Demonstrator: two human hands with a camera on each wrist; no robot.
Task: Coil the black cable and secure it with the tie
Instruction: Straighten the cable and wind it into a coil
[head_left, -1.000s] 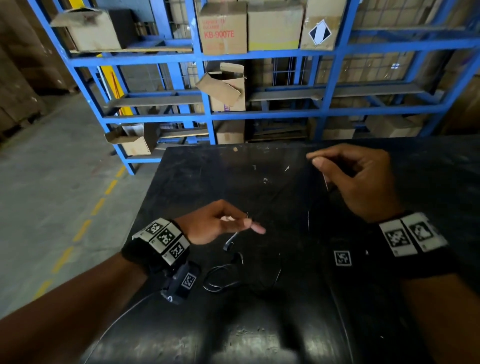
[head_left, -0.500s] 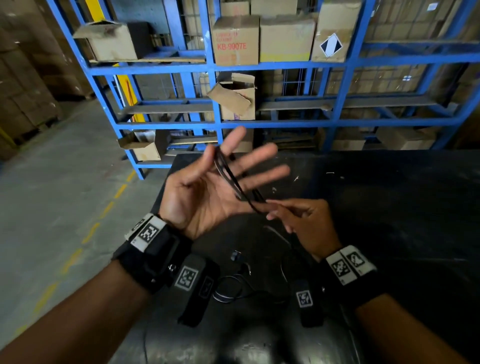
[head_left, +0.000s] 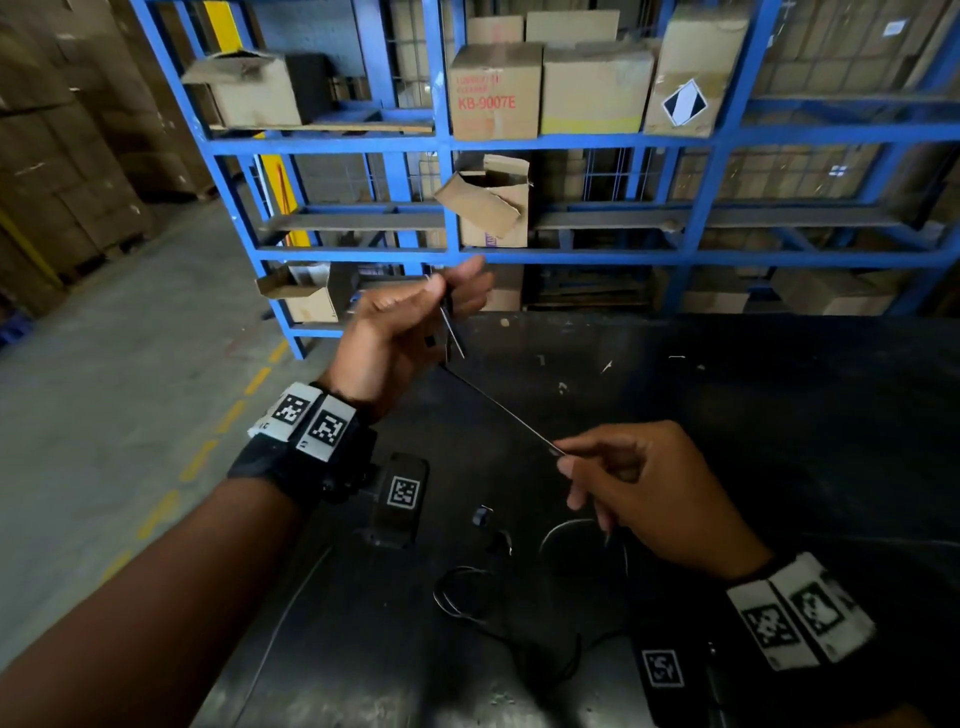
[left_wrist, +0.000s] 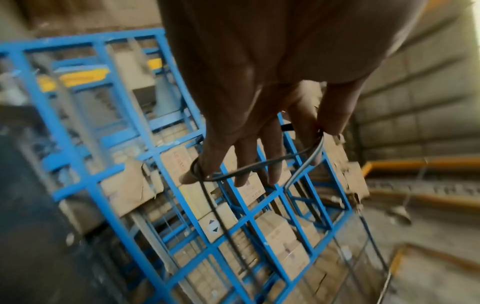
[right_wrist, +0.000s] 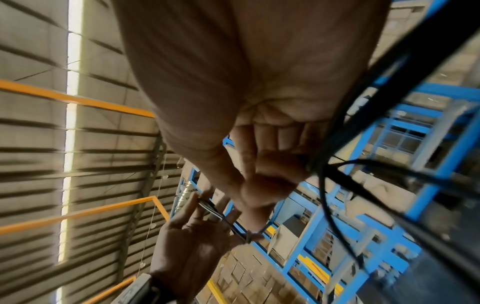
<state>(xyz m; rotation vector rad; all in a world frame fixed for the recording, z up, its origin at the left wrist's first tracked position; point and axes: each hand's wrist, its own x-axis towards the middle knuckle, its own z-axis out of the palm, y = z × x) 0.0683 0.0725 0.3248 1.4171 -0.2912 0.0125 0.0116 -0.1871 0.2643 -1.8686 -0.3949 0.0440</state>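
Observation:
My left hand (head_left: 452, 301) is raised above the table's far left edge. The thin black cable (head_left: 498, 410) is looped around its fingers (left_wrist: 244, 164), and the thumb (left_wrist: 335, 115) presses the cable against them. From there a taut stretch runs down right to my right hand (head_left: 566, 457), which pinches it between thumb and forefinger. The right wrist view shows that pinch (right_wrist: 262, 185), with the left hand (right_wrist: 197, 236) and its loops beyond. The slack cable (head_left: 462, 592) lies in curls on the black table (head_left: 779, 415), with a small black plug (head_left: 483, 514) among them. I cannot make out a tie.
Behind the table stands a blue metal rack (head_left: 447, 140) with cardboard boxes (head_left: 493, 91). Concrete floor with a yellow dashed line (head_left: 197, 462) lies to the left. Small light scraps (head_left: 605, 368) dot the table's far part.
The left hand, spread palm-up before, has turned and its thumb now presses on the loops. The right hand has moved down and to the right, drawing a stretch of cable taut.

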